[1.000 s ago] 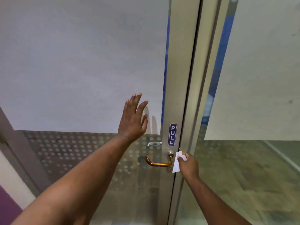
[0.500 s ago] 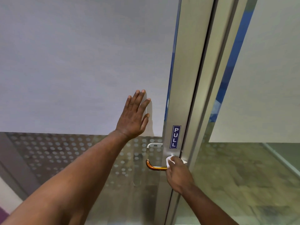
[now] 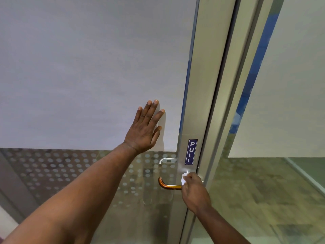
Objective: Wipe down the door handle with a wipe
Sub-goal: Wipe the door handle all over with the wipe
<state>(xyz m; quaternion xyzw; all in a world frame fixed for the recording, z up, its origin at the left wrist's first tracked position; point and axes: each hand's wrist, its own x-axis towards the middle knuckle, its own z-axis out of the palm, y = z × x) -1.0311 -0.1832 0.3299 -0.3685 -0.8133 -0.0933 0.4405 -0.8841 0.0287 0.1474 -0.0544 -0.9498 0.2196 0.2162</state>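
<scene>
Landmark: the door handle, a brass-coloured lever mounted on the metal door frame below the PULL sign.
Handle position: on the frame's lower part, directly below the sign; its exposed length projects to the left of the frame, across the dotted glass.
Handle long axis: horizontal, running left from the frame; the free end curves upward at the far left.
Wipe position: the wipe, white and bunched, sits at the frame end of the handle, to the right of the exposed lever; only a small part shows above the fingers.
Right hand: the right hand is clenched around the wipe and presses it onto the handle's frame end. Probable reason: a wrapped grip puts the wipe in contact with most of the lever's circumference at once.
Left hand: the left hand lies flat, fingers spread and grasping nothing, on the frosted panel above and to the left of the handle. Probable reason: it braces the door so that wiping pressure does not swing it.
Task stage (judgement): wiping is in hand at the frame end; the lever's left length and upturned tip are uncovered and appear yet to be wiped.
Next move (judgement): slide the wipe leftward along the long axis to the tip.
</scene>
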